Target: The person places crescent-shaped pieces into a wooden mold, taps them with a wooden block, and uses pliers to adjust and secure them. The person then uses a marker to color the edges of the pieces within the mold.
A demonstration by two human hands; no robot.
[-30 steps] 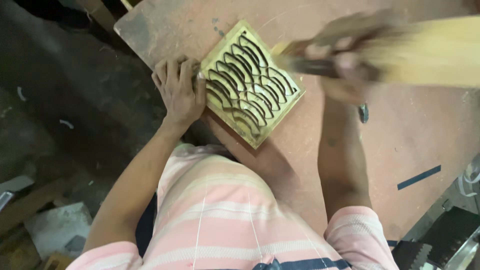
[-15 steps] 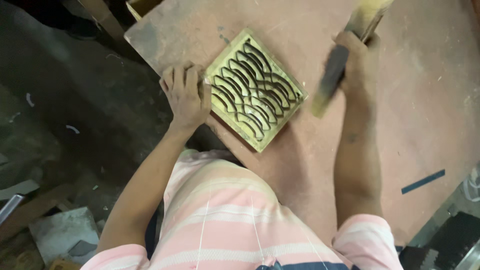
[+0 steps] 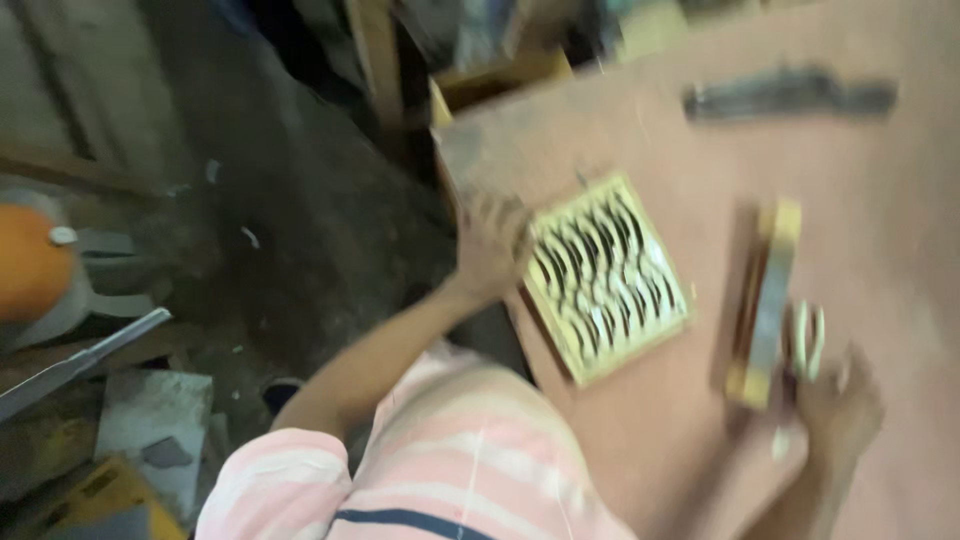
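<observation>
Though the picture is smeared with motion, the layout reads well enough from where the person stands in a pink striped shirt at the near edge of the reddish table. Right hand sits nearest, low on the right; whether its fingers are curled or spread I cannot tell through the blur. It touches or nearly touches the near end of a wooden mallet, which lies flat on the table. The mallet's long axis runs away from that hand, near to far, tilted slightly rightward at the top. Just left of it, apart by a strip of bare table, lies the square carved grille, pale yellow with wavy cut slots, turned corner-on. Left hand rests spread, palm down, on the grille's left edge, pressing rather than gripping. The right hand is plainly closer to the mallet; the left owns the grille. Farther off, a dark long tool lies crosswise near the far edge.
</observation>
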